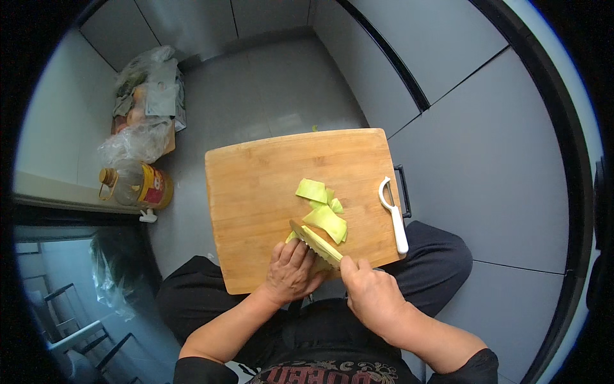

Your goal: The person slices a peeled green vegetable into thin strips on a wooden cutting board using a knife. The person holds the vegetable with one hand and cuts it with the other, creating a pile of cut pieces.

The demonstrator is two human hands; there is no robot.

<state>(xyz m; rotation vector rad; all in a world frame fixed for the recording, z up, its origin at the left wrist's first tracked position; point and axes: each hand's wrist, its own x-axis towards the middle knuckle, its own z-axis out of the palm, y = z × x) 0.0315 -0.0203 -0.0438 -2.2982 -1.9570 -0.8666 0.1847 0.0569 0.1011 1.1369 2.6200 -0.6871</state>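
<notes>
A wooden cutting board (259, 192) lies before me, above my knees. My right hand (374, 295) grips a kitchen knife (296, 228) by its handle, the blade slanting up and left. A pale green slice (322, 246) lies along the blade. My left hand (293, 271) presses on a pale green vegetable piece (290, 236) at the near edge, mostly hidden under the fingers. Several pale green vegetable pieces (327, 222) lie just beyond the knife. A white-handled peeler (399, 230) rests along the board's right edge.
On the floor at left stand a large plastic oil bottle (156, 186) and a box with plastic bags (136, 139). A black cabinet handle (405, 192) is right beside the board. Grey cabinet fronts (494, 182) rise on the right. A green scrap (314, 128) shows beyond the board.
</notes>
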